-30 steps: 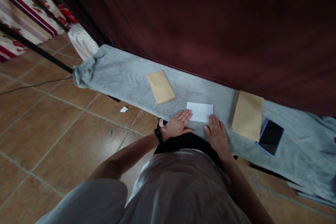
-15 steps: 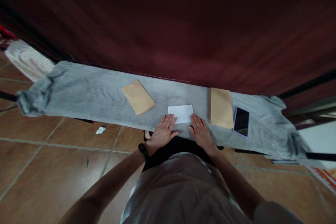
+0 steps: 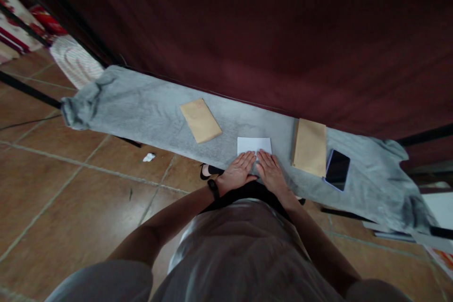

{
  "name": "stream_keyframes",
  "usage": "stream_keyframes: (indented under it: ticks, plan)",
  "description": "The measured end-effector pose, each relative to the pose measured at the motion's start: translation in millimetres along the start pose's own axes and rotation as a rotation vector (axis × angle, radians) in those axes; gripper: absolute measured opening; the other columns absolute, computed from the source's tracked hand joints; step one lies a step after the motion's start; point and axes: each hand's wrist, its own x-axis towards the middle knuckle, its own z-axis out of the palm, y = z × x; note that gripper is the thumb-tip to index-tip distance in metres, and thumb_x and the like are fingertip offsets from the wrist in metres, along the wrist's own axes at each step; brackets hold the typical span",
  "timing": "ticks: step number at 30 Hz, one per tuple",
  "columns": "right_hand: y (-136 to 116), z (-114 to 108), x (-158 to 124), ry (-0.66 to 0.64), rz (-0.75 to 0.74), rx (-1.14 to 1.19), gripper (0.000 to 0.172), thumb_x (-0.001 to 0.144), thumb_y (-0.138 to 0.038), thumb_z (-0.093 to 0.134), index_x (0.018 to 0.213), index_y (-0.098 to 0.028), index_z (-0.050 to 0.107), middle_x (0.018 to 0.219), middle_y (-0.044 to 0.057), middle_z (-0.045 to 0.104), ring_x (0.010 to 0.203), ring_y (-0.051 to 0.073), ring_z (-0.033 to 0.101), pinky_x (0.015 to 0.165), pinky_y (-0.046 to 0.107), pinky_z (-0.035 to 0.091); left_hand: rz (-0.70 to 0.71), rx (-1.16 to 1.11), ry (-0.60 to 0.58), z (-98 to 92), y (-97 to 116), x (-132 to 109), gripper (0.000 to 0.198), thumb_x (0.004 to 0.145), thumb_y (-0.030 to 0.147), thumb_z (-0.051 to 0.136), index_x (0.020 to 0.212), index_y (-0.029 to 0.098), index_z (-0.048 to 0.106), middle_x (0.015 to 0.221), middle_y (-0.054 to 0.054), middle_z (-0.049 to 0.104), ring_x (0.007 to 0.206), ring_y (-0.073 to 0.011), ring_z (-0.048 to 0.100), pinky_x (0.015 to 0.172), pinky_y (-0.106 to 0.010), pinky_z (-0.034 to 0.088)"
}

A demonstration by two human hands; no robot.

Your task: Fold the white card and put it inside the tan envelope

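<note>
Left hand (image 3: 239,171) and right hand (image 3: 272,171), palms down, fingers extended and unclamped, tips just beside each other on white paper (image 3: 254,143). Lying on grey cloth (image 3: 152,108), between brown envelope (image 3: 201,121) at left and brown packet (image 3: 310,147) at right; dark-screened phone (image 3: 337,170) just beside packet.

The left forearm (image 3: 177,214) slants forward and inward; the right forearm (image 3: 311,226) comes in from the opposite side; between them the left hand (image 3: 237,171) and right hand (image 3: 272,173) are held flat, palms down, just beside each other; the fingers (image 3: 245,161) reach forward, extended, the thumbs (image 3: 251,178) turned inward
</note>
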Motion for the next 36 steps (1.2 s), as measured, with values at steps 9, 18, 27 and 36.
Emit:
stream_keyframes:
  ticks: [9,18,27,36]
  plan:
    - [4.6,-1.2,-4.9,0.041,0.041,-0.050,0.056,0.108,-0.036,0.033,0.157,-0.009,0.035,0.160,0.016,0.041,0.150,0.026,0.037,0.123,0.050,0.028,-0.060,0.015,0.022,-3.1,-4.1,-9.2,0.074,0.102,0.056,0.043,0.153,0.002,0.037,0.161,-0.023,0.036,0.154,-0.0286,0.027,0.126,-0.044,0.026]
    - [20.1,-5.2,-14.0,0.082,0.080,-0.038,0.056,0.108,-0.037,0.032,0.157,-0.010,0.036,0.156,0.017,0.048,0.146,0.027,0.043,0.121,0.049,0.033,-0.179,0.048,0.088,-8.5,-14.9,-12.6,0.064,0.105,0.050,0.037,0.152,0.006,0.042,0.157,-0.022,0.044,0.151,-0.0304,0.035,0.126,-0.050,0.027]
    - [17.0,-4.3,-13.7,0.040,0.079,-0.076,0.053,0.102,-0.023,0.041,0.153,-0.005,0.043,0.157,0.019,0.045,0.149,0.028,0.039,0.123,0.050,0.030,-0.093,-0.086,0.057,4.8,28.9,78.6,0.062,0.108,0.046,0.025,0.152,0.006,0.040,0.161,-0.018,0.039,0.153,-0.0244,0.030,0.127,-0.044,0.023]
    - [16.2,-3.9,-10.3,0.054,0.118,-0.048,0.051,0.102,-0.024,0.043,0.151,-0.010,0.047,0.155,0.016,0.049,0.146,0.028,0.042,0.123,0.050,0.030,-0.040,-0.109,0.015,15.9,19.7,92.4,0.064,0.107,0.051,0.028,0.157,0.011,0.034,0.162,-0.015,0.039,0.153,-0.0209,0.032,0.126,-0.040,0.023]
